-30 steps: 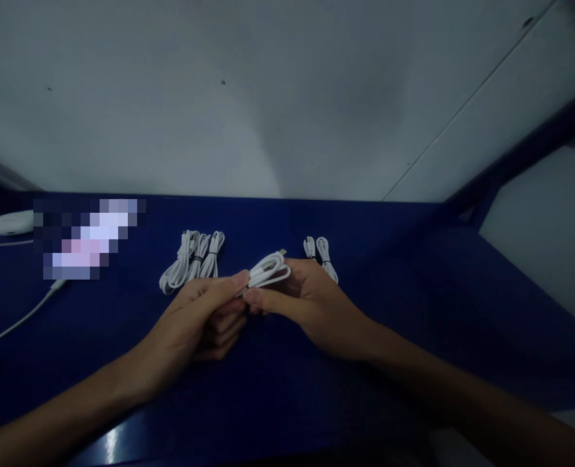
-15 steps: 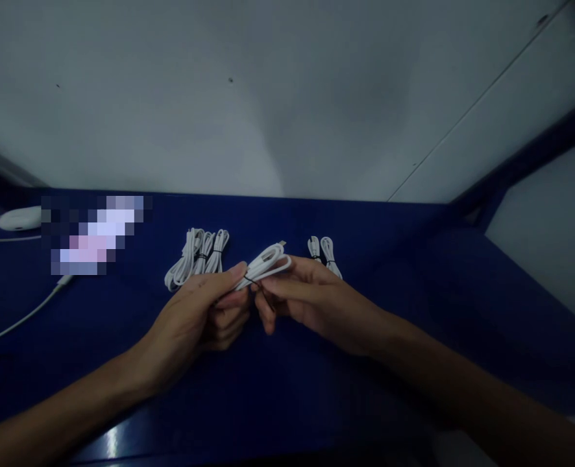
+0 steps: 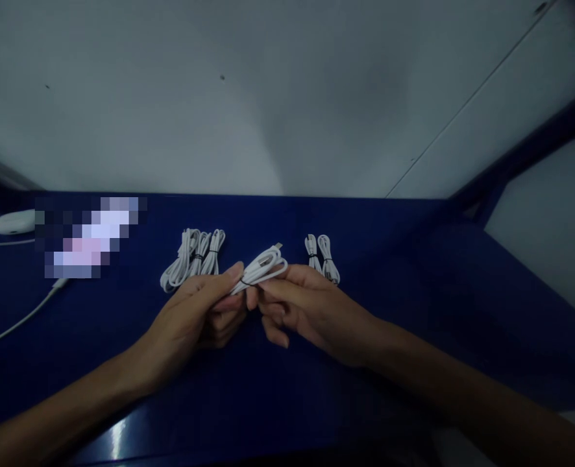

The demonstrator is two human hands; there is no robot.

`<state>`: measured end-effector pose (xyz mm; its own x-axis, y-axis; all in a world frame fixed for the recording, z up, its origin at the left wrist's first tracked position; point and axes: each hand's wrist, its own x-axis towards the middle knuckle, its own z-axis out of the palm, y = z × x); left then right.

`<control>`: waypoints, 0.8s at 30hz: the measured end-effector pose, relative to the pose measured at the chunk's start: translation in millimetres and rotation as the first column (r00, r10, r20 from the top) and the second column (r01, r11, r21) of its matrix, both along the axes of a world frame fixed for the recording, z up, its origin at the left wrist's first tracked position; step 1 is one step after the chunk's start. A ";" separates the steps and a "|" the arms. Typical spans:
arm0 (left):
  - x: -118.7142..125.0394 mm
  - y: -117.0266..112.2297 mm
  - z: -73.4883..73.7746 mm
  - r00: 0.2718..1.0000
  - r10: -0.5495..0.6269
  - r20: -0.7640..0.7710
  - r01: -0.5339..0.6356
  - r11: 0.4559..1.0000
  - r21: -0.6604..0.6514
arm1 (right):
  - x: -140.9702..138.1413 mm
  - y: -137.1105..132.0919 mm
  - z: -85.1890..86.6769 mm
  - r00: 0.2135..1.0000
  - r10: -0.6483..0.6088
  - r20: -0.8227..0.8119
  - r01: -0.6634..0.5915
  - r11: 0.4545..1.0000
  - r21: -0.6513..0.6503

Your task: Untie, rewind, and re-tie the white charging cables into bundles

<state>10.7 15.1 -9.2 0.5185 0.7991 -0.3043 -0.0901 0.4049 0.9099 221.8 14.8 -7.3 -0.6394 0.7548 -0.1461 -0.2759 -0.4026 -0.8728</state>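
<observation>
A coiled white USB cable (image 3: 267, 264) is held just above the table, a thin dark tie around its middle and a metal plug pointing up at its far end. My left hand (image 3: 197, 301) pinches the near end of the coil between thumb and fingers. From the other side, my right hand (image 3: 311, 301) closes its thumb and index finger on the coil beside the tie, its lower fingers loosely curled. Behind my left hand lie several bundled white cables (image 3: 190, 256), partly covered by it. Two more tied white cables (image 3: 322, 254) rest beyond my right hand.
The blue table (image 3: 268, 402) meets a pale wall (image 3: 171, 130) at its back edge. At the left lies a pixelated, lit object (image 3: 90, 240) with a white cord (image 3: 22, 331) running from it. A white rounded device (image 3: 15, 222) sits beside it.
The dark tie's loose end, hanging below the coil before, now no longer shows, and the tie lies around the cable. My right fingers have shifted slightly; the left hand keeps its grip.
</observation>
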 end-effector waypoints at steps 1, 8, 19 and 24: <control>-0.3 -0.1 -0.3 1.000 0.004 0.000 -0.004 1.000 -0.007 | 0.2 0.0 -0.5 1.000 -0.002 -0.002 0.002 1.000 0.019; -1.2 -5.6 6.2 0.991 0.056 -0.119 -0.037 0.986 0.160 | -4.2 -3.6 7.4 0.989 -0.106 0.107 0.083 0.976 0.203; -1.4 -18.6 3.0 0.889 0.346 -0.300 0.021 0.624 0.781 | -6.9 -13.9 5.0 0.902 -0.341 0.264 0.193 0.867 0.459; -3.6 -15.7 5.2 0.855 0.432 -0.287 0.020 0.525 0.851 | -5.8 -14.3 6.6 0.882 -0.371 0.290 0.177 0.832 0.525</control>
